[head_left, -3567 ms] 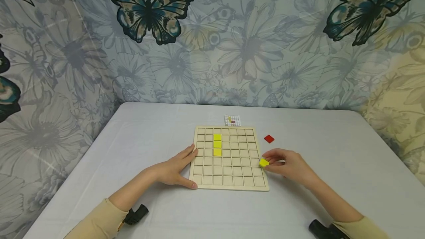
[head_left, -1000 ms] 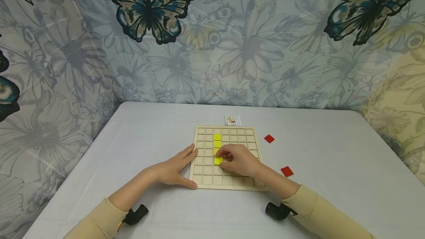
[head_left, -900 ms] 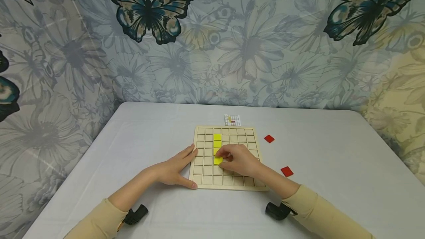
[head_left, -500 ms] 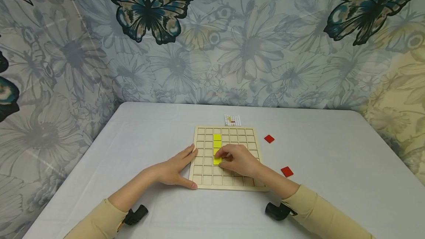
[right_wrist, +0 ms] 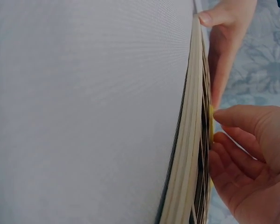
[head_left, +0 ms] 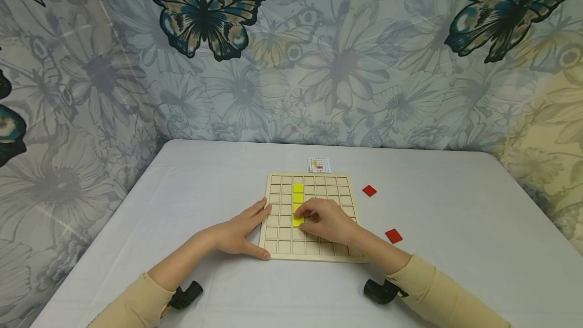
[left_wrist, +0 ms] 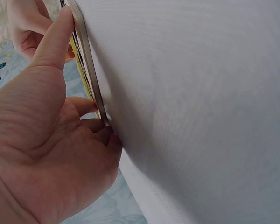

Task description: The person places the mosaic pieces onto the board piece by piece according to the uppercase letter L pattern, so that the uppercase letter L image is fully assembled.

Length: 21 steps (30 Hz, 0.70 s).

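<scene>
A pale wooden grid board lies on the white table. My left hand spreads along its left side, fingers at the edge and thumb at the near left corner. In one column, yellow square tiles stand in a line toward me. At that line's near end, my right hand pinches a yellow tile between thumb and index finger, flush with its cell. That hand partly covers the tile just beyond. In the right wrist view, fingertips touch the yellow tile's edge, low over the board.
Two red square tiles lie right of the board, one farther back and one nearer, beside the right forearm. A small printed grid card lies behind the board. Black wrist cameras hang under both sleeves, left and right.
My right hand has carried the yellow tile from the board's right edge to the yellow column, uncovering the nearer red tile. Lately the tile has slid slightly left into line. The left hand stays put.
</scene>
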### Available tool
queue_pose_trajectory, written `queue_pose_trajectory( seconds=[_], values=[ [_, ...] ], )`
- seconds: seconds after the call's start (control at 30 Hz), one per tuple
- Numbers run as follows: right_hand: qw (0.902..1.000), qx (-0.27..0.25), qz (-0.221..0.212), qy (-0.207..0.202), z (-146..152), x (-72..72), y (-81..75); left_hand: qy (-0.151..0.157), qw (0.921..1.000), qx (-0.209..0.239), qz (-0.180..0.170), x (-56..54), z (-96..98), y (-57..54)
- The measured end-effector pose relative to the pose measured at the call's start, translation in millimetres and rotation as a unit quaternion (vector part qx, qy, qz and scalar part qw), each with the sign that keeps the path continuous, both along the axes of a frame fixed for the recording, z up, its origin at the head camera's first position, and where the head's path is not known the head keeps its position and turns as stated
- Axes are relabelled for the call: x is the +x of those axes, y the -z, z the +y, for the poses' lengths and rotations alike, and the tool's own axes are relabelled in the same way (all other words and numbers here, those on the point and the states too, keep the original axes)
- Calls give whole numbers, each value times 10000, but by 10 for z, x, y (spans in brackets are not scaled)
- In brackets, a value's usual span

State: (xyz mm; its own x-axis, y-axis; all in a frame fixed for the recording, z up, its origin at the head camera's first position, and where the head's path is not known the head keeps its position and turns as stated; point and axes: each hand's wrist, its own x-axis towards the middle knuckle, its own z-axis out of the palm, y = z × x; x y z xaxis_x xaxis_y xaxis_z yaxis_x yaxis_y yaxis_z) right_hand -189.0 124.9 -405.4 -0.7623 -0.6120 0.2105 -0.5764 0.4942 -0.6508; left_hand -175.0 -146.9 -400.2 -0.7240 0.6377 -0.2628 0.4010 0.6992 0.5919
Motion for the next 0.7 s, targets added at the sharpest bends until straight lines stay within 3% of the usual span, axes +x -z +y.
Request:
queue_pose_trajectory(
  seconds=[0.3, 0.7],
  values=[
    [9992, -101, -266, 270, 44, 20, -44, -12, 10000, 1, 2, 3, 8, -2],
    [9965, -285, -546, 571, 339, 110, -100, 0, 10000, -11, 14, 13, 23, -25]
  ],
)
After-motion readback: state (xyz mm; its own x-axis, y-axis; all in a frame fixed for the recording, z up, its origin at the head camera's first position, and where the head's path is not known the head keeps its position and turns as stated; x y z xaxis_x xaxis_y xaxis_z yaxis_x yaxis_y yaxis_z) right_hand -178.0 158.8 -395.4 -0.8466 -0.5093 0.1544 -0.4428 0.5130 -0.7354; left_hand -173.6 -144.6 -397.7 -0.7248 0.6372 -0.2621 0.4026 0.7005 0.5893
